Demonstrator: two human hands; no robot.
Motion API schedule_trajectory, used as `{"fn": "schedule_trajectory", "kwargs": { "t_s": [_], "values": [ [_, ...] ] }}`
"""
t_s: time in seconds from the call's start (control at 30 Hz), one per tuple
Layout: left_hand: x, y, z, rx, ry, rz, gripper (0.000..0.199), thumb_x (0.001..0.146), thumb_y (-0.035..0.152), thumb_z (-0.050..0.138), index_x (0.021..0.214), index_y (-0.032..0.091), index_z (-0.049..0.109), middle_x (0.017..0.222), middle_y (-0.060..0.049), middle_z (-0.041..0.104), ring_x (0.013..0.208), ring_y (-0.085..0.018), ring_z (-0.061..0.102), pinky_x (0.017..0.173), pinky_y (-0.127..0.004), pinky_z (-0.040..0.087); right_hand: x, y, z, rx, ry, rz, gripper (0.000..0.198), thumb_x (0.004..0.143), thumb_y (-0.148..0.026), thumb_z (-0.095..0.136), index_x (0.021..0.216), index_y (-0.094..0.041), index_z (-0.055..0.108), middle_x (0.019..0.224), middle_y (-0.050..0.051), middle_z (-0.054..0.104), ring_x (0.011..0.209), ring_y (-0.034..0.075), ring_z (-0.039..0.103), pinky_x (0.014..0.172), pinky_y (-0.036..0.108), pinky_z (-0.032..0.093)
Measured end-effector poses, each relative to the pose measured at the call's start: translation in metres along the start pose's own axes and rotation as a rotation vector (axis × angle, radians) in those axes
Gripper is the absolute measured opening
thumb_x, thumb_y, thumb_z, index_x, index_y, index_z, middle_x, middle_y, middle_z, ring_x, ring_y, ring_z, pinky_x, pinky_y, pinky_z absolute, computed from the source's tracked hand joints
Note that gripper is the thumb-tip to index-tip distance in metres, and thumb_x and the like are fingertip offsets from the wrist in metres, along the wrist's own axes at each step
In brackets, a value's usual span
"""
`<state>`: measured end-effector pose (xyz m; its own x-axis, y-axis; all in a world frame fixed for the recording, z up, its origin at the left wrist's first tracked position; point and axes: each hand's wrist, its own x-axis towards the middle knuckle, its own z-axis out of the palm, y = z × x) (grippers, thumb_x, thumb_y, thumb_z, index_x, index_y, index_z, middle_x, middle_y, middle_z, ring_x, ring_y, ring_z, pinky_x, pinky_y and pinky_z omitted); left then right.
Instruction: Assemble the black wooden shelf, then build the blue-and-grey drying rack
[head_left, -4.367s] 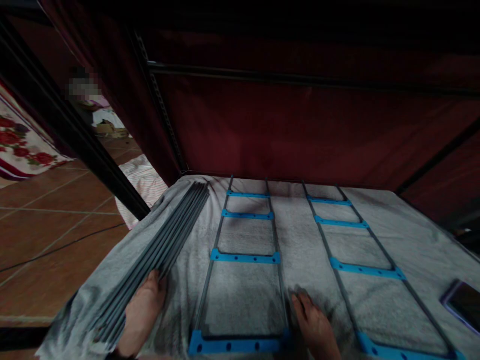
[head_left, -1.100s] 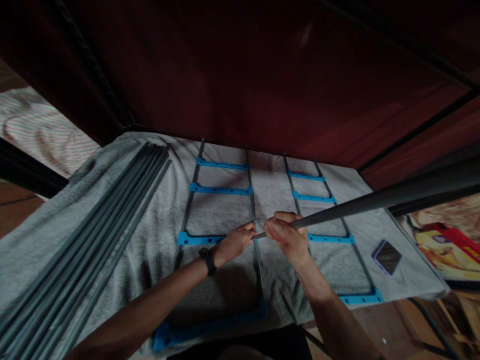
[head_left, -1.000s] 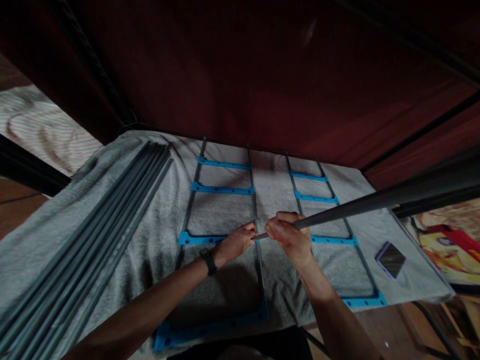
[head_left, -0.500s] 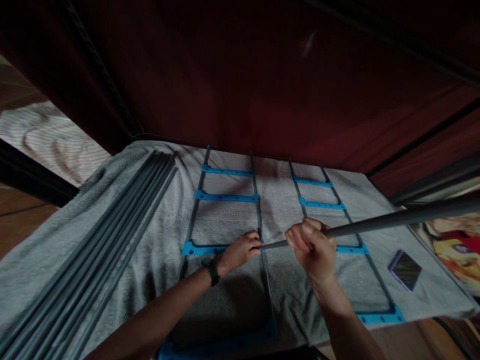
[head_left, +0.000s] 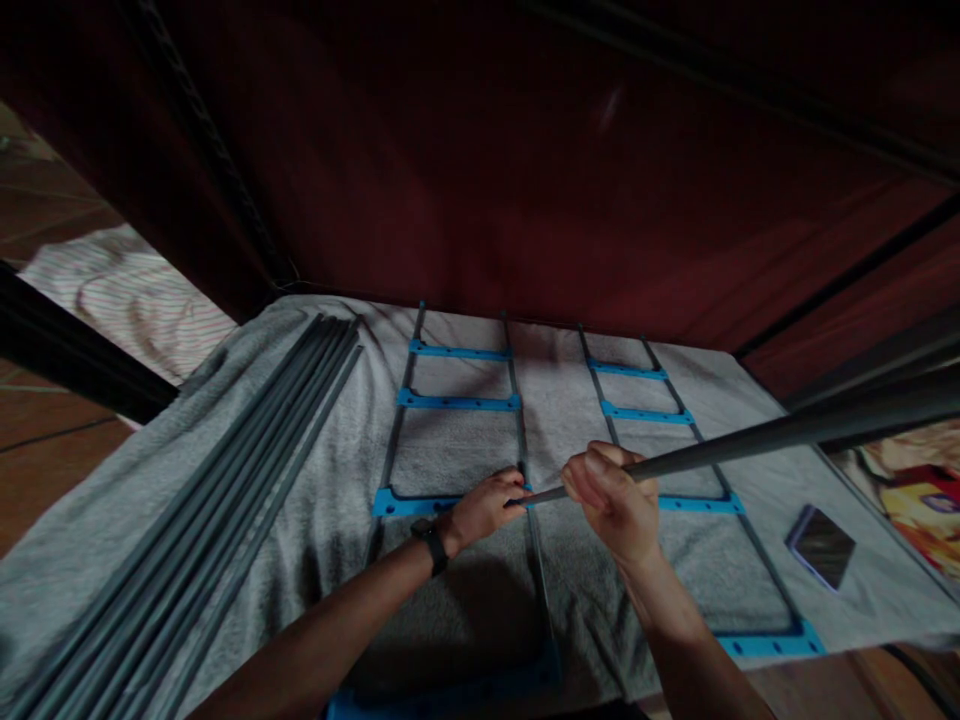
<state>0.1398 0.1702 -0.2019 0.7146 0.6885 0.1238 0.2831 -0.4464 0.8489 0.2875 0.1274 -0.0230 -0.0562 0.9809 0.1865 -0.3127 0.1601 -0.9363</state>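
Observation:
My right hand [head_left: 615,498] is closed around a long grey tube [head_left: 720,446] that runs off to the upper right. The tube's far left end meets a blue crosspiece [head_left: 427,505] of the left ladder-like frame, at its right corner. There my left hand [head_left: 487,505], with a dark watch on the wrist, grips that crosspiece end beside the tube tip; the fingers partly hide the joint. Grey side tubes and several blue crosspieces make up this left frame, lying flat. A similar right frame [head_left: 646,414] lies partly behind my right hand and forearm.
Several loose grey tubes [head_left: 255,470] lie side by side on the grey blanket [head_left: 337,440] at left. A phone [head_left: 821,545] rests at right. A dark red panel [head_left: 480,180] rises behind the blanket, and a black bar [head_left: 82,350] crosses the left edge.
The view has shifted slightly. My right hand has slid a little left, toward my left hand, with the tube still in it. My left hand stays at the crosspiece corner.

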Motion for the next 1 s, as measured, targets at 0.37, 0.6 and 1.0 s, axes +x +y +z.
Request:
{"fn": "schedule_trajectory", "kwargs": {
  "t_s": [0.37, 0.6, 1.0],
  "values": [
    [-0.001, 0.001, 0.002, -0.03, 0.038, -0.04, 0.023, 0.089, 0.024, 0.065, 0.109, 0.021, 0.075, 0.109, -0.007, 0.065, 0.107, -0.021, 0.06, 0.097, -0.034, 0.047, 0.0, 0.007, 0.004, 0.04, 0.043, -0.027, 0.049, 0.085, -0.035, 0.07, 0.056, -0.022, 0.033, 0.049, -0.009, 0.023, 0.044, 0.008, 0.018, 0.044, 0.025, 0.018],
    [-0.001, 0.002, 0.006, -0.012, 0.055, -0.034, 0.018, 0.092, 0.024, 0.061, 0.102, 0.019, 0.075, 0.104, -0.007, 0.065, 0.099, -0.021, 0.06, 0.091, -0.033, 0.048, 0.004, 0.009, 0.007, 0.033, 0.069, -0.046, 0.05, 0.084, -0.039, 0.071, 0.056, -0.023, 0.033, 0.049, -0.01, 0.022, 0.044, 0.007, 0.018, 0.043, 0.025, 0.018],
    [0.0, -0.001, 0.009, 0.006, 0.092, -0.041, 0.015, 0.09, 0.026, 0.063, 0.098, 0.019, 0.075, 0.105, -0.006, 0.066, 0.101, -0.021, 0.061, 0.095, -0.034, 0.048, 0.004, 0.014, 0.006, 0.022, 0.049, 0.005, 0.05, 0.083, -0.04, 0.072, 0.057, -0.023, 0.032, 0.05, -0.009, 0.022, 0.046, 0.008, 0.018, 0.044, 0.026, 0.019]
  ]
}}
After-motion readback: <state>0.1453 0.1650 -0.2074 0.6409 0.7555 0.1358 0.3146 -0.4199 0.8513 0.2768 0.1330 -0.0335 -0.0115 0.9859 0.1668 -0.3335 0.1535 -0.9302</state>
